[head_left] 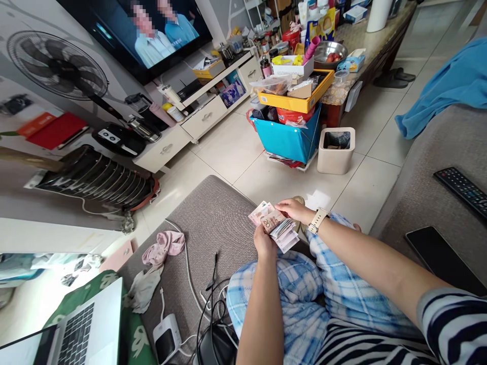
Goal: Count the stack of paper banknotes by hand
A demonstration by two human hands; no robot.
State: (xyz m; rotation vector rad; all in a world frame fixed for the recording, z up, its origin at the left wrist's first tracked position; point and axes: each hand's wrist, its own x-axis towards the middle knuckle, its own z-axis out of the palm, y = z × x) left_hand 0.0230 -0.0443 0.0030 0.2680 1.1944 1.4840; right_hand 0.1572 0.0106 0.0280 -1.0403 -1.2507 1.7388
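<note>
A bundle of banknotes (pixel 274 222) is held between my two hands above my lap, a brownish 20 note on top and pinkish notes spread beneath and behind it. My left hand (pixel 264 242) grips the bundle from below at its near left side, fingers partly hidden behind the notes. With its fingers closed at the top right edge of the notes, my right hand (pixel 293 209) pinches them; a watch (pixel 318 220) with a pale band sits on that wrist. Several folded note edges fan out toward the lower right.
The grey sofa seat (pixel 213 213) carries black and white cables, a pink scrunchie (pixel 171 244), a white charger (pixel 166 337) and a laptop (pixel 89 324). On the right lie a phone (pixel 443 258) and a remote (pixel 464 192). Ahead stand a bin (pixel 336 159) and a blue basket (pixel 283 137).
</note>
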